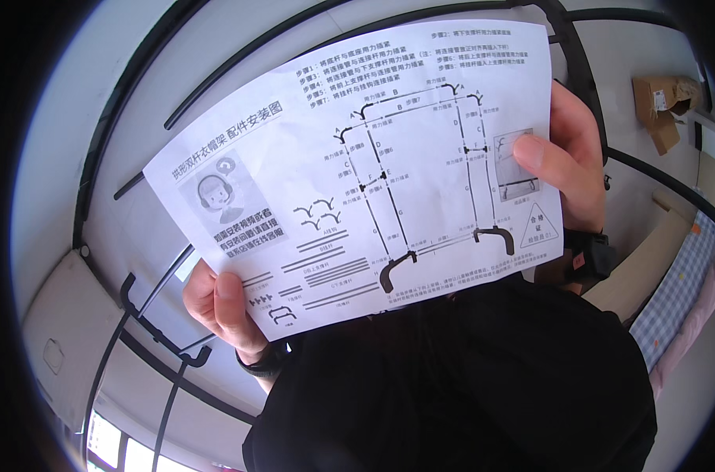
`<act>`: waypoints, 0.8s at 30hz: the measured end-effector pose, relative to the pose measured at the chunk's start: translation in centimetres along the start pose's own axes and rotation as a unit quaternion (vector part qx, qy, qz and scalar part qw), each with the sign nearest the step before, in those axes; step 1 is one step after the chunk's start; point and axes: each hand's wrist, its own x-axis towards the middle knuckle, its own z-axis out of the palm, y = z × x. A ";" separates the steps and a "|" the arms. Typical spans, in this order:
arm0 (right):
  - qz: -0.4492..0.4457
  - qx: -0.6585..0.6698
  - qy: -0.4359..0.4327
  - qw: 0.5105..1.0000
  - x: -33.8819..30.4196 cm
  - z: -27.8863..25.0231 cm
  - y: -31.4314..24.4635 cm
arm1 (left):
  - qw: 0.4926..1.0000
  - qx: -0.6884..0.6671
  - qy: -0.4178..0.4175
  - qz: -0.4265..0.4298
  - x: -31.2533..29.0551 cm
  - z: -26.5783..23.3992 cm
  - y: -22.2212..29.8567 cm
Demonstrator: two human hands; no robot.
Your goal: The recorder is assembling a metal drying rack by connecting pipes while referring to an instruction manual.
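A white printed instruction sheet [420,189] is spread before me, tilted, with line drawings of a rack's tubes and curved fittings. My left hand [227,307] pinches its lower left corner, thumb on the printed side and fingers behind. At the right edge my right hand [570,157] grips the paper, its thumb pressed over a small picture. The fingers of that hand are mostly behind the sheet. A dark band circles each wrist.
Black tubes [168,377] with curved ends stand or lie to the left, partly behind the paper. More dark bars cross the top. At the right are an opened cardboard box [658,102] and a blue checked cloth [676,287]. A pale panel [58,346] is at the far left.
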 end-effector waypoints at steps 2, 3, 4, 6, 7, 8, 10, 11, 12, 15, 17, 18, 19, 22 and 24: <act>0.001 -0.004 -0.010 1.000 0.1 0.1 -0.1 | 1.000 -0.012 -0.010 -0.005 -0.3 -0.7 -0.2; 0.001 -0.003 -0.002 1.000 0.1 0.3 -0.2 | 1.000 -0.015 -0.002 -0.004 -0.4 -0.8 -0.3; 0.001 -0.002 0.006 1.000 0.2 0.4 -0.1 | 1.000 -0.019 0.006 -0.002 -0.4 -0.8 -0.3; 0.006 -0.003 0.001 1.000 0.3 0.3 0.0 | 1.000 -0.015 -0.001 0.004 -0.4 -1.1 -0.3; 0.011 -0.003 -0.002 1.000 0.3 0.3 0.0 | 1.000 -0.012 -0.010 0.010 -0.4 -1.2 -0.3; 0.011 -0.004 -0.002 1.000 0.3 0.3 0.0 | 1.000 -0.012 -0.010 0.010 -0.5 -1.3 -0.3; 0.010 0.002 -0.008 1.000 0.4 0.3 0.1 | 1.000 0.002 0.000 0.009 -0.6 -1.4 -0.3; 0.010 0.002 -0.009 1.000 0.4 0.4 0.1 | 1.000 0.001 0.001 0.009 -0.7 -1.4 -0.3; 0.010 0.002 -0.011 1.000 0.4 0.4 0.0 | 1.000 -0.008 0.003 0.007 -0.6 -1.2 -0.3; 0.010 0.011 -0.016 1.000 0.6 0.5 0.2 | 1.000 -0.011 -0.001 0.006 -0.4 -1.1 0.0; 0.010 0.021 -0.019 1.000 0.7 0.4 0.3 | 1.000 -0.005 -0.007 0.007 -0.4 -1.2 0.1; 0.010 0.014 -0.021 1.000 0.7 0.3 0.3 | 1.000 0.004 -0.025 0.008 -0.2 -1.4 0.0; 0.010 0.008 -0.023 1.000 0.6 0.1 0.3 | 0.999 0.012 -0.043 0.008 -0.1 -1.5 -0.1; 0.006 0.013 -0.020 1.000 0.6 -0.1 0.3 | 0.998 0.047 -0.036 0.038 -0.1 -1.7 -1.2; 0.009 -0.008 -0.041 0.999 0.8 0.0 0.6 | 0.997 0.057 -0.051 0.016 -0.6 -2.4 -1.3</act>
